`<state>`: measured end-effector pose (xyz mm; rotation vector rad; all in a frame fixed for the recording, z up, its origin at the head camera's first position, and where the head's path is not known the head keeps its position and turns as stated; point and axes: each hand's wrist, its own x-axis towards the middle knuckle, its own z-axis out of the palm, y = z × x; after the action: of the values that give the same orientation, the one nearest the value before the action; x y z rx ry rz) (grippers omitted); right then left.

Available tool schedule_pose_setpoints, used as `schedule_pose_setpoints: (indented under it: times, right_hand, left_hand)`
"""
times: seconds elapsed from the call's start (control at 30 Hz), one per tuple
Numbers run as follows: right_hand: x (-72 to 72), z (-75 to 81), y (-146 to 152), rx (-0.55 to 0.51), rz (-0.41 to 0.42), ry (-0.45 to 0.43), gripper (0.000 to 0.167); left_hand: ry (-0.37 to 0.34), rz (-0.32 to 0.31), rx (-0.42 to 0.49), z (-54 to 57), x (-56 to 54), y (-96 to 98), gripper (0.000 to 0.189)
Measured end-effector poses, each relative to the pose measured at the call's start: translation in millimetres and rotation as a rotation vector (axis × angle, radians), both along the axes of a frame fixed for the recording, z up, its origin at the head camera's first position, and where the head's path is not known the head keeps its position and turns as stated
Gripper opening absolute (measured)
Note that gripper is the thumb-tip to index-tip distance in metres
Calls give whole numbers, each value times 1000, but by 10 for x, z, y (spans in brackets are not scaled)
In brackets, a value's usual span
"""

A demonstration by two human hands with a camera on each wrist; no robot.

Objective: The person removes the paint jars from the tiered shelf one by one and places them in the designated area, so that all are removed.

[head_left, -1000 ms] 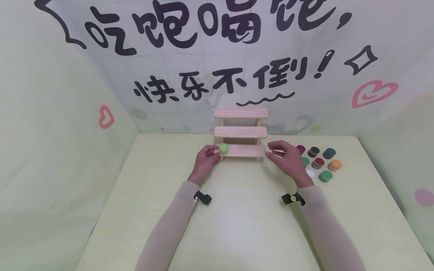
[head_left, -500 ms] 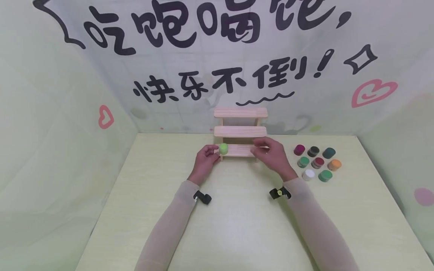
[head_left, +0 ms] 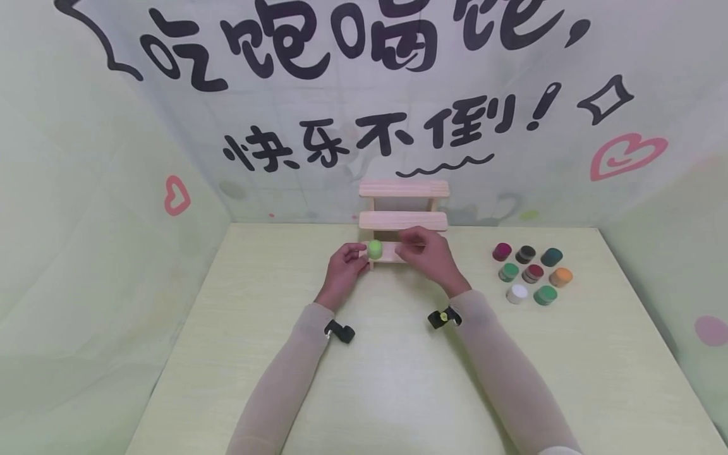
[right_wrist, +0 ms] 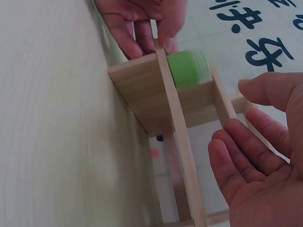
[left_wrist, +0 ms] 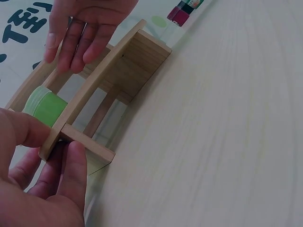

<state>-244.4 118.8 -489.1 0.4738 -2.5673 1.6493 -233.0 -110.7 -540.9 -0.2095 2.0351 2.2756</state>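
A three-step wooden display stand (head_left: 403,220) stands at the back of the table. On the left end of its lowest step sits a light green jar (head_left: 375,249), upright with a green lid. My left hand (head_left: 341,273) grips that same end of the step; in the left wrist view its thumb and fingers (left_wrist: 71,172) pinch the board from both sides. Over the right part of the step hovers my right hand (head_left: 431,258), fingers loosely bent. In the right wrist view a gap separates its fingers (right_wrist: 246,153) from the green jar (right_wrist: 185,68).
Several small paint jars stand grouped at the right of the table, among them a magenta jar (head_left: 502,251), an orange jar (head_left: 561,277) and a white jar (head_left: 517,294). A printed cloth backdrop (head_left: 318,189) hangs right behind the stand.
My right hand has moved left, from beside the stand's right end to over the lowest step, closer to the green jar. The left hand, stand and jar have stayed in place.
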Motion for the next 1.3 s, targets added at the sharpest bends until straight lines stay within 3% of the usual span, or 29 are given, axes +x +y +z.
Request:
schedule_pose_setpoints:
  times: [0.53, 0.97, 1.3]
  right_hand:
    - [-77, -61, -339, 35, 67, -87, 45]
    - [-113, -119, -429, 159, 101, -6, 46]
    - [-37, -108, -356, 166, 86, 10, 40]
  left_hand:
    - [4, -8, -13, 5, 4, -1, 27]
    - [21, -11, -19, 7, 7, -1, 27]
    - [18, -10, -25, 0, 9, 0, 27]
